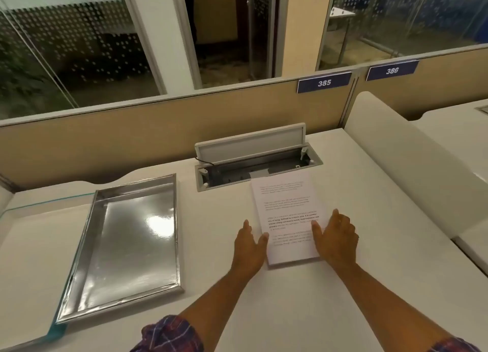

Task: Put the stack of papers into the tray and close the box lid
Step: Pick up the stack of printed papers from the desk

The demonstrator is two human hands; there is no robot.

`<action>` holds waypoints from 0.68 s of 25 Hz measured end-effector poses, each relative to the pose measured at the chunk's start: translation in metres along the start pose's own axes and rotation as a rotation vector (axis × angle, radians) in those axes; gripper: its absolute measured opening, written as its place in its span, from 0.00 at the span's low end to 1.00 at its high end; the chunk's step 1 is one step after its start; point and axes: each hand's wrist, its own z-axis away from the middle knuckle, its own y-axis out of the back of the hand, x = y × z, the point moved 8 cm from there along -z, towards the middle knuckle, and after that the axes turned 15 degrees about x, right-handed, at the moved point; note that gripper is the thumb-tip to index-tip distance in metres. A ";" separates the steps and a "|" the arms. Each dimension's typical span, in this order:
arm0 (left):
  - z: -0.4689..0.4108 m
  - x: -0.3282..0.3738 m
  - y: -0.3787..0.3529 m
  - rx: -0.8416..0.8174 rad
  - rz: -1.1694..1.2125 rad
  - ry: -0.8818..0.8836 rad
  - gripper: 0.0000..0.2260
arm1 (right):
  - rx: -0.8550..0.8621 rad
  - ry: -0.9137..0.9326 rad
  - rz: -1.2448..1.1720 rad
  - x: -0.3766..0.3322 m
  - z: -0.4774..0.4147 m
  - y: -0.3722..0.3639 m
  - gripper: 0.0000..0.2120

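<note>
White stack of papers [286, 217] lies mid-desk [343, 299], its far end over the open box [253, 166] with raised lid [250, 140]. My left hand [248, 248] and right hand [335, 238], fingers spread, flank its near edges. The steel tray [126, 246] sits toward the left edge.

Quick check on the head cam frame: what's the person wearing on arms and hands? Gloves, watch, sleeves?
No gloves: left hand and right hand are bare, and no watch or bracelet shows on either wrist. Both forearms are uncovered. Plaid sleeves in red, dark blue and white are pushed up near the elbows, left sleeve, right sleeve.
</note>
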 end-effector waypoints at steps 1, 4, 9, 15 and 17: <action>-0.003 0.001 -0.005 0.032 0.105 0.066 0.36 | -0.019 -0.050 0.014 0.008 -0.005 -0.002 0.32; -0.006 0.006 -0.017 0.052 0.293 0.261 0.24 | -0.107 -0.090 0.070 0.021 -0.014 -0.012 0.28; -0.023 0.004 -0.027 0.037 0.479 0.440 0.07 | -0.165 -0.183 -0.057 0.025 -0.023 -0.025 0.29; -0.038 0.014 -0.041 -0.025 0.382 0.420 0.19 | -0.177 -0.214 -0.092 0.033 -0.028 -0.029 0.27; -0.042 0.015 -0.043 0.019 0.254 0.306 0.27 | -0.176 -0.211 -0.097 0.034 -0.027 -0.028 0.26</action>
